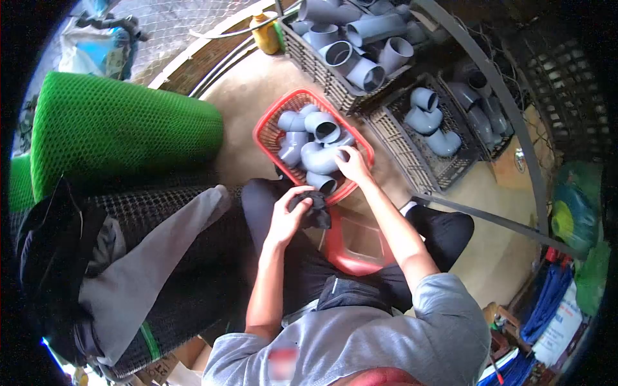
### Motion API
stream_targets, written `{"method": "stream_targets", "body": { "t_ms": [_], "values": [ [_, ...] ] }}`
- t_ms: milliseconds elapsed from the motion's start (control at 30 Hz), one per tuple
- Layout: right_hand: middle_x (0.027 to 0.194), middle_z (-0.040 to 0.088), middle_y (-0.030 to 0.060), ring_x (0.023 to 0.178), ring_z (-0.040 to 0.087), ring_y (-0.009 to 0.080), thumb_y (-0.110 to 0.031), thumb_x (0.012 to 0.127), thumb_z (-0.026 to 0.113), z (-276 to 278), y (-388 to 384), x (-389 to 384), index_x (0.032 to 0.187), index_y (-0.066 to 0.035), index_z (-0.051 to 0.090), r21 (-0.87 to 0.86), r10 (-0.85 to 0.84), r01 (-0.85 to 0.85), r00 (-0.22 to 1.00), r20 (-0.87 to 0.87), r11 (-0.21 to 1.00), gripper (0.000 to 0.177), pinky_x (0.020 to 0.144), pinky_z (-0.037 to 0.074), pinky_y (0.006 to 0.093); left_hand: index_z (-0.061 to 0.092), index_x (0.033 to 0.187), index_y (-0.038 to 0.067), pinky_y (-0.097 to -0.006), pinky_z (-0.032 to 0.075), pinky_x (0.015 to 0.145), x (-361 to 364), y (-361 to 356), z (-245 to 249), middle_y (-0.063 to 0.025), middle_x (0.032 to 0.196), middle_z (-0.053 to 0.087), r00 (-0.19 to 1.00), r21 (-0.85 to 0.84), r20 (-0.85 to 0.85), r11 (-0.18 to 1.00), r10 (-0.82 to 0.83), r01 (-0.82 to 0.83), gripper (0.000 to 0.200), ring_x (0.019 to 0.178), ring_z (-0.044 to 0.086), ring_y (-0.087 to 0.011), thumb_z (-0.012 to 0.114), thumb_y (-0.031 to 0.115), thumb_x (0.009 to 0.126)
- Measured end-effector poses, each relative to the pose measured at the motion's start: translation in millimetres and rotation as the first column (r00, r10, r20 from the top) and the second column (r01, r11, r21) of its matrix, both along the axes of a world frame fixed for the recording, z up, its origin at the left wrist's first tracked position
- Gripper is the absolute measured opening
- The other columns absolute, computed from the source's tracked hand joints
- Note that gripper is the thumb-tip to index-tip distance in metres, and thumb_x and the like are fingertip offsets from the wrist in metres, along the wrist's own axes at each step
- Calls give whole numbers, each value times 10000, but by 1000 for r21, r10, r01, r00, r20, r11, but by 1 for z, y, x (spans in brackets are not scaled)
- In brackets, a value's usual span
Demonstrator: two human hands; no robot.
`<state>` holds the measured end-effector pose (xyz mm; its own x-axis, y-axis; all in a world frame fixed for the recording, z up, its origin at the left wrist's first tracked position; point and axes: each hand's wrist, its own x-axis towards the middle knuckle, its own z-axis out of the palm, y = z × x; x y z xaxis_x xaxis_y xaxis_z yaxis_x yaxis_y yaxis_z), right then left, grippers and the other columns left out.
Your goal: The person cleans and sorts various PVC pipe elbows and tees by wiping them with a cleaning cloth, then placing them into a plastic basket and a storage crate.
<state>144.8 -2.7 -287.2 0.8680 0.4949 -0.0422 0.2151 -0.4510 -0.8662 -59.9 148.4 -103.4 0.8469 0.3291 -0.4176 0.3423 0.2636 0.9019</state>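
Note:
A red plastic basket rests on the floor against my knees, holding several grey PVC elbow fittings. My right hand reaches into the basket and grips one grey elbow fitting near its front edge. My left hand is closed around a dark crumpled cloth just in front of the basket, over my lap. I sit on a red stool.
Dark crates of grey pipe fittings stand beyond and to the right of the basket. Rolls of green mesh and black mesh lie at the left, a grey garment draped over them. A yellow bottle stands at the back.

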Motion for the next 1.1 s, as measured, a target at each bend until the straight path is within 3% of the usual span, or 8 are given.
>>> {"method": "stream_targets", "body": {
  "t_ms": [100, 300, 433, 567, 800, 933, 1033, 1100],
  "values": [
    [849, 753, 67, 806, 705, 122, -93, 938, 701, 12, -35, 22, 985, 1, 737, 179, -259, 273, 961, -95, 945, 112, 755, 558, 290, 726, 1167, 43, -269, 485, 919, 11, 11, -2, -9, 1044, 695, 993, -7, -8, 993, 116, -116, 232, 981, 616, -109, 646, 72, 952],
    [973, 738, 83, 762, 694, 147, -163, 1026, 633, -26, -151, 132, 1136, -59, 663, 91, -541, 595, 775, -326, 798, 155, 569, 558, 287, 738, 1124, 43, -268, 469, 925, 74, 47, -21, -9, 1054, 690, 974, 142, 107, 966, 201, -215, 197, 981, 597, -102, 639, 63, 954],
    [1101, 727, 181, 903, 750, 273, -159, 1014, 638, -26, -178, 205, 1376, -63, 505, -102, -613, 673, 586, -529, 732, 398, 646, 627, 374, 727, 1126, 42, -273, 461, 953, 97, 52, -39, -16, 1070, 697, 978, 153, 51, 966, 204, -209, 179, 1012, 600, -109, 646, 66, 968],
    [1255, 663, 271, 1002, 744, 372, -137, 1026, 617, -35, -179, 269, 1632, -128, 62, -45, -471, 567, 635, -612, 823, 822, 771, 648, 495, 721, 1130, 45, -274, 489, 893, 106, 47, -28, -11, 1015, 690, 992, 280, -20, 953, 128, -117, 172, 948, 606, -97, 668, 71, 968],
    [1536, 365, 365, 1284, 590, 456, -45, 1061, 487, -61, -135, 323, 1542, -234, -366, 140, -385, 720, 513, -767, 680, 998, 928, 595, 646, 715, 1150, 43, -276, 499, 898, 117, 45, -28, -26, 1009, 714, 991, 324, -71, 942, 112, -83, 201, 952, 627, -103, 677, 79, 956],
    [1440, 460, 310, 1322, 551, 444, -83, 1066, 522, -93, -146, 334, 1566, -65, 108, 99, -548, 774, 526, -650, 626, 649, 896, 618, 629, 715, 1160, 38, -286, 495, 932, 118, 45, -27, -33, 1048, 719, 994, 369, -62, 927, 92, -63, 205, 999, 633, -115, 683, 86, 964],
    [1338, 535, 263, 1271, 593, 408, -152, 1052, 601, -69, -148, 301, 1313, 15, 419, 120, -581, 818, 495, -647, 563, 360, 873, 638, 585, 714, 1157, 33, -271, 468, 942, 116, 43, -31, -35, 1064, 710, 995, 358, -19, 930, 102, -89, 184, 995, 605, -102, 661, 127, 1007],
    [1262, 600, 227, 1232, 625, 350, -211, 1022, 675, -39, -147, 260, 1161, 15, 516, 195, -568, 681, 709, -418, 706, 309, 862, 651, 527, 707, 1177, 37, -281, 469, 953, 111, 43, -39, -36, 1062, 704, 993, 262, 11, 958, 114, -113, 215, 1010, 610, -108, 625, 174, 1034]
  ]
}}
